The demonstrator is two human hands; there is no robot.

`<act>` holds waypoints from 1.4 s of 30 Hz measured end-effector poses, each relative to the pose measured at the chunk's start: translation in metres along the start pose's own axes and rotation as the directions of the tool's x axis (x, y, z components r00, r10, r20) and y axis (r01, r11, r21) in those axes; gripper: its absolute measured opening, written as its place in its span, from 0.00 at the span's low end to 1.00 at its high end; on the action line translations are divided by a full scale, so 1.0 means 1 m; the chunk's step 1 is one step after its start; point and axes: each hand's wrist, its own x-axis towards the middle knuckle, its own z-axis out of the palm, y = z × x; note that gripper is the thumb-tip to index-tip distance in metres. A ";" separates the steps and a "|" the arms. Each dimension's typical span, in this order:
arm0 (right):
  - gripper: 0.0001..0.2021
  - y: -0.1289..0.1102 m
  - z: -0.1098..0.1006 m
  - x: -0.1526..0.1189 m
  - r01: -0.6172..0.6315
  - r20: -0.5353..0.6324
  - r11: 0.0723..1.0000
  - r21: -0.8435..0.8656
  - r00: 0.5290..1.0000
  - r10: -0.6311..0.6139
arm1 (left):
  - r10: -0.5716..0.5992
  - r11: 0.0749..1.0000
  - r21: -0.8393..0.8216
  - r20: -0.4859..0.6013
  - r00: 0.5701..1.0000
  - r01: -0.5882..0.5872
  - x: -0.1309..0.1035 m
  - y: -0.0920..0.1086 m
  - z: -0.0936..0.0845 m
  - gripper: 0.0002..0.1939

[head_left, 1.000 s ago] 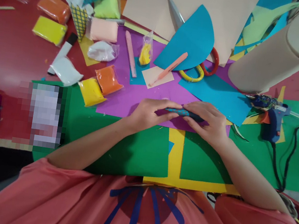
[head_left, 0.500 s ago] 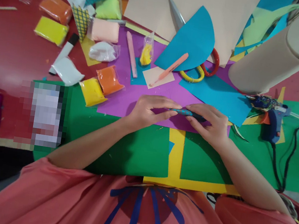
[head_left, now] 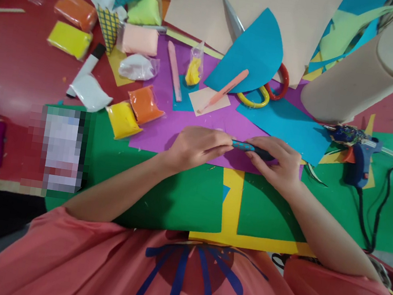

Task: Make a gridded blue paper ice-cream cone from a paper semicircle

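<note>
- Hands meet over purple sheet [head_left: 200, 123]; left hand [head_left: 196, 148] pinches one end of teal patterned roll [head_left: 246, 147], fingers curled tight
- right hand [head_left: 278, 163] pinches other end; roll lies level between both, just above purple sheet
- glue gun [head_left: 359, 159] near right hand; orange bag [head_left: 144, 104] and yellow bag [head_left: 122, 120] left of left hand
</note>
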 end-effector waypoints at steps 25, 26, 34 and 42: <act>0.10 0.003 0.000 0.003 0.087 0.007 0.988 -0.128 0.996 -0.087 | -0.177 0.938 -0.286 0.087 0.980 0.195 0.002 0.001 -0.001 0.01; 0.09 0.003 -0.001 0.003 0.093 -0.004 0.986 -0.138 0.995 -0.095 | -0.172 0.943 -0.273 0.084 0.982 0.188 0.002 0.001 -0.001 0.01; 0.09 -0.001 -0.005 0.003 -0.153 -0.188 0.983 -0.100 0.973 0.132 | -0.066 0.994 -0.087 0.012 0.998 0.067 0.000 0.003 -0.003 0.01; 0.13 0.012 0.003 0.004 -0.367 -0.074 0.854 0.367 0.904 0.420 | 0.198 0.977 0.060 0.082 0.977 -0.203 -0.004 0.001 -0.007 0.06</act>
